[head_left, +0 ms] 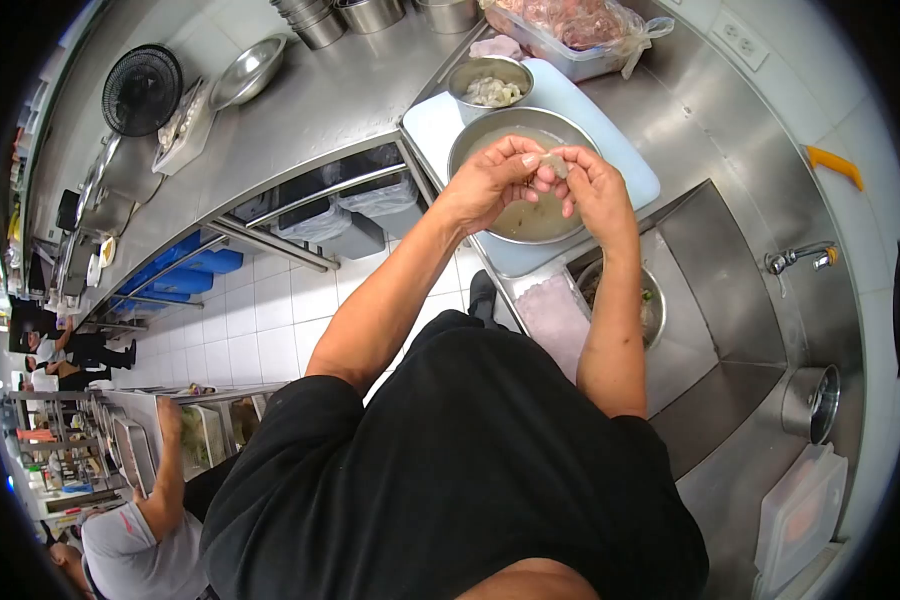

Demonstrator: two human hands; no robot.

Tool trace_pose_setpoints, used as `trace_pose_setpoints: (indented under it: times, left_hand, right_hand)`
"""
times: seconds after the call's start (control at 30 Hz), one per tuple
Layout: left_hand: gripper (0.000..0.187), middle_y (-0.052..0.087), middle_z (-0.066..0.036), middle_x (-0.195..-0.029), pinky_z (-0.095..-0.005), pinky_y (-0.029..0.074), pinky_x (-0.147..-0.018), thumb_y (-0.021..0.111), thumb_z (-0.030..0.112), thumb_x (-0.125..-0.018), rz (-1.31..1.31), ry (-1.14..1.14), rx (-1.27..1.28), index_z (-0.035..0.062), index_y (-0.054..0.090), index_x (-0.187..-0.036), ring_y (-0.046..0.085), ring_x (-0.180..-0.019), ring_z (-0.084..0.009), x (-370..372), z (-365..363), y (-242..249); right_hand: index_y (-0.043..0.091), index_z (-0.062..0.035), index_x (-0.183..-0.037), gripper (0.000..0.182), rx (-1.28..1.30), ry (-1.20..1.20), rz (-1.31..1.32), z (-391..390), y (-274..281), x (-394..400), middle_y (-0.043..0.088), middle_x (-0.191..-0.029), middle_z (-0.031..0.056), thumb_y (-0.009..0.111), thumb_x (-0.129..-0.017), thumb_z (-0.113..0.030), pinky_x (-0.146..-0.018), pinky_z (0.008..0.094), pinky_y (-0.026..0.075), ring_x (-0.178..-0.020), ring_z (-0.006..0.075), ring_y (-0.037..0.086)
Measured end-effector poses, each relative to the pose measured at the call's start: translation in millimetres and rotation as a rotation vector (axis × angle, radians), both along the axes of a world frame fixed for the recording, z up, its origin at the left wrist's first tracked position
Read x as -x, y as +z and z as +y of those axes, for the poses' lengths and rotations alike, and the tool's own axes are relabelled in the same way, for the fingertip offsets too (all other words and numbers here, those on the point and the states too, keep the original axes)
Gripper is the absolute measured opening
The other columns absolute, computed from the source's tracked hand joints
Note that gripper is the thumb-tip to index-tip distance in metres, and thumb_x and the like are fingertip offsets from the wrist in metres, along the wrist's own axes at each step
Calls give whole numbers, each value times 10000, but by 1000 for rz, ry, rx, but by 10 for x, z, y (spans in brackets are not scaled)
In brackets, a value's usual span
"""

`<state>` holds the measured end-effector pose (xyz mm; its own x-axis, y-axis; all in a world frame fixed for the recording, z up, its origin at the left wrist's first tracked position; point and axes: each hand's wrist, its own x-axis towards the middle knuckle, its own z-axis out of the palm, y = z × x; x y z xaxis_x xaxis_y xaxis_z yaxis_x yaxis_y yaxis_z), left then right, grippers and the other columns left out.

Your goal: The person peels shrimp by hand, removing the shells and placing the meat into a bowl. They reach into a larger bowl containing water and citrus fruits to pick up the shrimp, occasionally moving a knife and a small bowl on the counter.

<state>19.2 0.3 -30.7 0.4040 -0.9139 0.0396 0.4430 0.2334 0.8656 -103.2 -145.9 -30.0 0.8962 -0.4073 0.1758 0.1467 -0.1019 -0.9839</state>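
Observation:
Both of my hands meet above a wide metal bowl (pixel 522 232) of cloudy water, which stands on a pale blue cutting board (pixel 610 150). Between my fingertips is a small greyish, translucent piece of food (pixel 556 166). My left hand (pixel 492 182) pinches it from the left, and my right hand (pixel 592 188) holds it from the right. Just behind the bowl stands a smaller metal bowl (pixel 491 72) with similar pale pieces inside. Some small dark bits show in the cloudy water.
Right of the board is a sink (pixel 735 290) with a metal bowl inside and a faucet (pixel 800 258). A pink cloth (pixel 555 318) lies by the sink's near edge. A container of bagged meat (pixel 570 40) stands behind. A co-worker (pixel 145 530) is at lower left.

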Motion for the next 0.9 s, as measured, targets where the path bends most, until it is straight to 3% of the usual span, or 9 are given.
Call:
trace_pose_setpoints:
  times: [0.13, 0.23, 0.33, 0.43, 0.47, 0.57, 0.7, 0.77, 0.9]
  left_hand:
    - [232, 659, -71, -1021, -286, 541, -741, 577, 135, -980, 216, 62, 101, 55, 548, -1195, 646, -924, -157, 86, -50, 4]
    - [387, 652, -85, -1106, -279, 543, -761, 554, 145, -990, 32, 192, -22, 61, 502, -1364, 653, -941, -171, 163, -57, 75]
    - [492, 668, -86, -1108, -292, 531, -793, 559, 202, -990, -485, 162, -218, 91, 443, -1456, 655, -945, -181, 156, -26, 112]
    - [492, 690, -84, -1025, -311, 515, -810, 590, 268, -971, -928, 220, -383, 106, 491, -1425, 654, -896, -177, 142, 50, 240]
    - [476, 689, -93, -918, -330, 504, -822, 621, 283, -946, -1042, 310, -428, 80, 546, -1370, 650, -847, -190, 160, 77, 278]
    - [380, 696, -83, -894, -305, 503, -797, 643, 265, -932, -1097, 385, -332, 40, 635, -1239, 650, -830, -168, 112, 90, 317]
    - [229, 689, -53, -934, -278, 501, -757, 654, 241, -930, -841, 395, -232, 35, 654, -1030, 619, -862, -112, -2, 18, 34]
    - [279, 680, -75, -868, -297, 505, -745, 667, 258, -909, -901, 512, -251, 16, 632, -1043, 632, -805, -138, 42, 12, 14]
    - [253, 663, -65, -840, -293, 506, -643, 666, 225, -889, -688, 443, -235, -6, 616, -980, 620, -711, -138, 24, 13, 20]
  right_hand:
    - [633, 13, -1129, 239, 99, -83, -32, 54, 66, -2, 655, -873, 55, 498, -976, -113, -598, 276, 498, -710, 117, 628]
    - [635, 19, -1101, 225, 263, -184, -98, 138, 173, -3, 650, -893, 95, 549, -957, -131, -680, 322, 507, -742, 182, 633]
    - [646, 14, -1041, 201, 478, -296, -61, 105, 59, -49, 640, -914, 132, 610, -917, -140, -741, 356, 498, -788, 256, 632]
    - [652, 8, -977, 170, 563, -301, -52, 82, 26, -79, 627, -914, 150, 640, -885, -134, -753, 370, 487, -828, 302, 623]
    - [652, 7, -961, 158, 581, -289, -40, 90, 44, -66, 624, -911, 152, 639, -881, -129, -752, 374, 485, -832, 316, 618]
    - [644, 3, -962, 161, 605, -246, -57, 98, 88, -44, 624, -896, 146, 618, -894, -141, -752, 373, 482, -833, 298, 619]
    - [634, -2, -1012, 221, 400, -71, -32, 54, -36, -82, 635, -887, 118, 566, -951, -203, -760, 361, 480, -825, 224, 606]
    - [629, -3, -1044, 278, 433, -44, 56, 73, -39, -81, 641, -904, 97, 531, -989, -257, -751, 336, 476, -813, 170, 578]
    - [630, 3, -1007, 275, 352, 36, 137, 126, 80, -2, 642, -858, 83, 517, -1006, -248, -707, 318, 463, -770, 161, 576]
